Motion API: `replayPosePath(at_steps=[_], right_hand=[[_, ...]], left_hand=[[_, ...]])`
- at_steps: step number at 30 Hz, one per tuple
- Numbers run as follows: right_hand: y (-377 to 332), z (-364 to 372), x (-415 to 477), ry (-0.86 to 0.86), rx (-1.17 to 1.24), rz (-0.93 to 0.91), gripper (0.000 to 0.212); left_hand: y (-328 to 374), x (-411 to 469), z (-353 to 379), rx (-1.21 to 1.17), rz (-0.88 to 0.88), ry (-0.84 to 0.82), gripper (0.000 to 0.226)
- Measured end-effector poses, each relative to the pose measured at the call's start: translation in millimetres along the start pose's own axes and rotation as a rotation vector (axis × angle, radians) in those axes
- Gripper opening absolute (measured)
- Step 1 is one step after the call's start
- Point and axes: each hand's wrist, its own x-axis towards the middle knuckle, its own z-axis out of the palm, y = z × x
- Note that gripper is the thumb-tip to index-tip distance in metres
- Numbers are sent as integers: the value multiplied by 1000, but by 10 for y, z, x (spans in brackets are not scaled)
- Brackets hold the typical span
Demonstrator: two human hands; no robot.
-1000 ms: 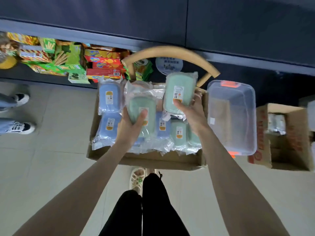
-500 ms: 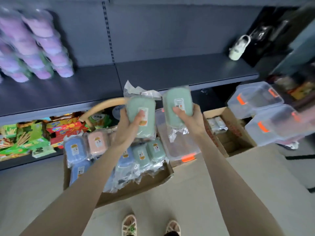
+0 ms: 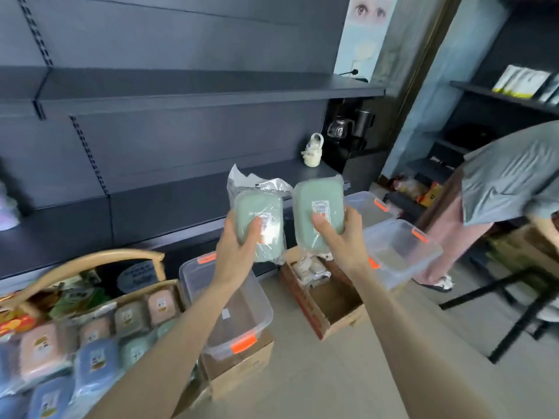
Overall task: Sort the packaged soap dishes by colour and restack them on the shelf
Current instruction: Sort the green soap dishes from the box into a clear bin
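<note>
Left hand (image 3: 234, 252): grip clamped on left green soap dish (image 3: 262, 220). Right hand (image 3: 340, 237): grip clamped on right green soap dish (image 3: 317, 192). Both upright, side by side, before shelf (image 3: 151, 204).

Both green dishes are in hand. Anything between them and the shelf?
Nothing visible. The left hand holds the left dish, the right hand the right dish, both in front of a bare stretch of the shelf. A cream bottle stands farther right on it; the clear bins sit lower.

left hand (image 3: 234, 255) holds green soap dish (image 3: 260, 225) | right hand (image 3: 338, 237) holds another (image 3: 317, 213)
</note>
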Motion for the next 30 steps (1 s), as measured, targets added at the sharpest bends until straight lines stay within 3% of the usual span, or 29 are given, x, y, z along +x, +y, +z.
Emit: replayPosePath(at_steps=[3,8,14,30], right_hand=[[-57,-493,229,50,5,-33,62],[-78,-1110,880,90,9,-146,21],[228,-1734,1961,96,-83,-122,51],[1587,-3614,4203,154,-200,-27,77]], left_hand=[[281,138,456,-11,36,-21,48],[670,630,1113,92,146,-31,53],[794,1429,1977,126,223,-26,48],[575,2810,5038,109,78,-89,48]])
